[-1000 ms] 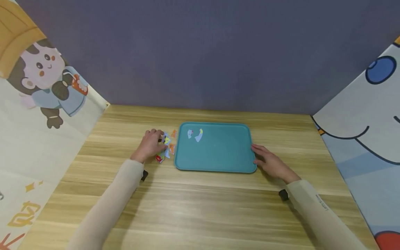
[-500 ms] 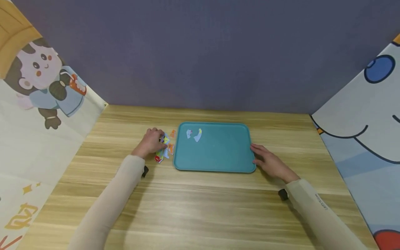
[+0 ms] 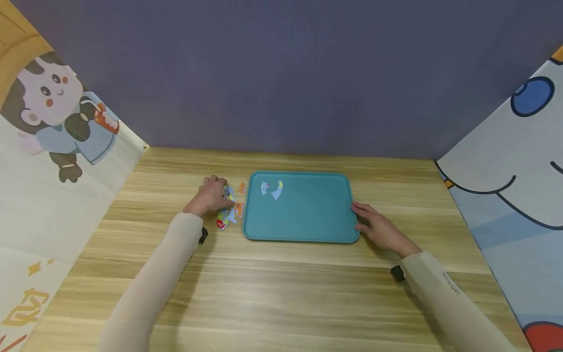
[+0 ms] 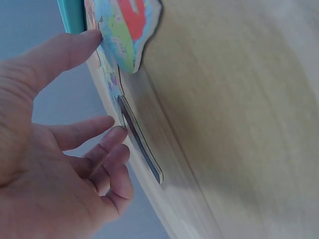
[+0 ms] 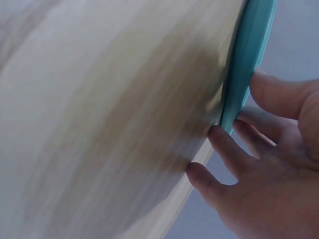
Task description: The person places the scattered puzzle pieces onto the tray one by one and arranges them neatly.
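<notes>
My left hand is over a loose cluster of flat, colourful puzzle pieces left of the teal tray. In the left wrist view its thumb touches or nearly touches the pieces, while the fingers lie bent beside a dark-edged piece; thumb and fingers stand apart. Two pale blue puzzle pieces lie in the tray's upper left, one a curved strip with a yellow tip. My right hand rests at the tray's right edge, fingertips on the rim and table, without curling round it.
Orange puzzle pieces lie close to the tray's left rim. The wooden table ends at a dark back wall, with printed cartoon panels on both sides. A black wrist camera hangs under the right sleeve.
My left hand has shifted slightly up over the puzzle pieces, still near the same spot. The right hand stays at the tray's edge. The whole view has drifted a little left.
</notes>
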The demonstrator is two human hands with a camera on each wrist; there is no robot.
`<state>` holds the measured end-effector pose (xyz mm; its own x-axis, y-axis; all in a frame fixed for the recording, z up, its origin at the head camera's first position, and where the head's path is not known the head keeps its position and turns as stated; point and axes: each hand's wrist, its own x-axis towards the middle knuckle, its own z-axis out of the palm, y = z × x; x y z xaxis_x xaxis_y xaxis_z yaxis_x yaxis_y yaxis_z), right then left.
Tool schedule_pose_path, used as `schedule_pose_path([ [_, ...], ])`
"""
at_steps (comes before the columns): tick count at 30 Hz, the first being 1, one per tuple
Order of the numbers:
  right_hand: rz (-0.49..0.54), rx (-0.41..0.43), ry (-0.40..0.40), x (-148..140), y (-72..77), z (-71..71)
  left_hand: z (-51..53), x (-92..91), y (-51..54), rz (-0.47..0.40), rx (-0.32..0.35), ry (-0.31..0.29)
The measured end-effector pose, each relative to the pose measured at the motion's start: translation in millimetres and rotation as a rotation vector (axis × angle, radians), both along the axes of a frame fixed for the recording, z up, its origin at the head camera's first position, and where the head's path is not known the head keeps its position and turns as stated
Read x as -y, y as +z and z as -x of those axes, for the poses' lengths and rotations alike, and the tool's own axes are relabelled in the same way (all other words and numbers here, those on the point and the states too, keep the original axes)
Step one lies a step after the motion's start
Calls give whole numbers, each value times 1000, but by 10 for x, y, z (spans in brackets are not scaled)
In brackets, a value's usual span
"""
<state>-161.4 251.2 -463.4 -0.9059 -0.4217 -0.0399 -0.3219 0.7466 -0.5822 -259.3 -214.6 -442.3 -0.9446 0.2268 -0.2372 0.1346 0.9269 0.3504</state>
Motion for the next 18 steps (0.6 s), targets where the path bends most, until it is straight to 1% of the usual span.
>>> schedule_pose_path([
  [5, -2, -4, 0, 1, -8, 0, 26, -2, -31, -12, -11, 10],
  [11, -3, -3, -2, -7, -23, 3, 33, -8, -49, -37, -37, 23],
  [14, -8, -10, -1, -13, -35, 6, 24, -3, -39, -45, -38, 23],
  [18, -8, -14, 2, -13, -38, 8, 2, 22, 4, -35, -12, 25],
])
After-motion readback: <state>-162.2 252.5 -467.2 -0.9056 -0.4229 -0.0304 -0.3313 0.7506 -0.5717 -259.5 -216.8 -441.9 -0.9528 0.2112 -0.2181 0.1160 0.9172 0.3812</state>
